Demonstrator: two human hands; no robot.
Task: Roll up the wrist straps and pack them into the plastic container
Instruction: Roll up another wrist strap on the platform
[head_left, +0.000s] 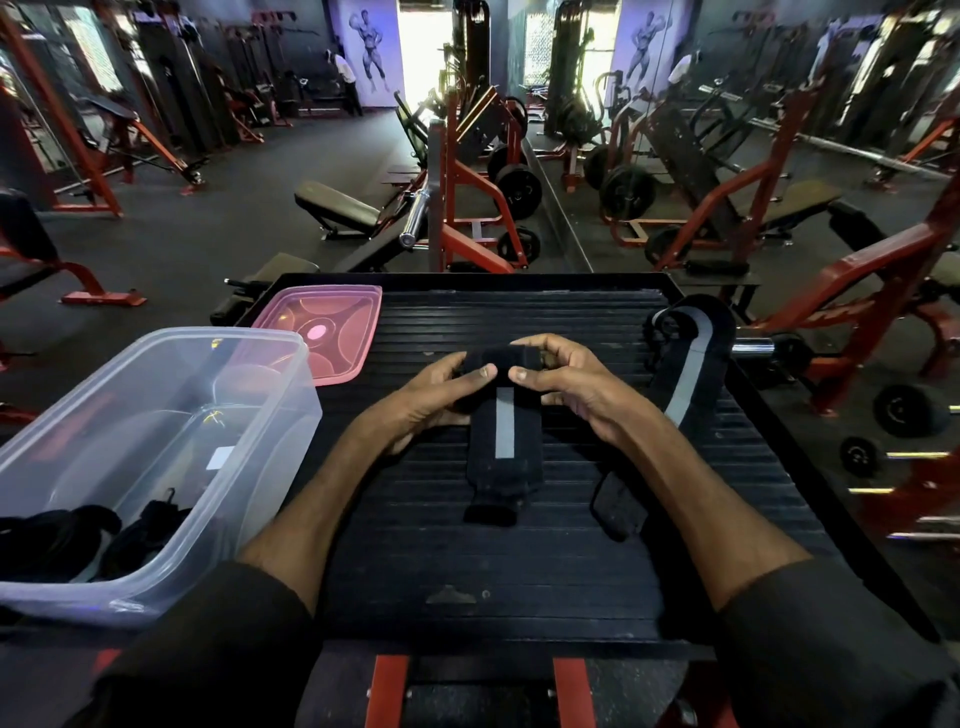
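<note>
I had the black wrist strap with the grey stripe (503, 431) pinched at its rolled far end, left hand (434, 397) and right hand (563, 387) both clenched on it so the coil stayed tight; its tail lay toward me on the black ribbed tabletop (467, 561). Left of my grip, the clear plastic container (249, 415) sat open, ready for it.

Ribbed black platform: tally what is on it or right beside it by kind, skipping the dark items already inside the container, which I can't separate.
Wrist straps out on the platform: 2, one being rolled by both hands, one lying loose at the right
Clear plastic container: 1
Pink lid: 1
Total: 4
</note>
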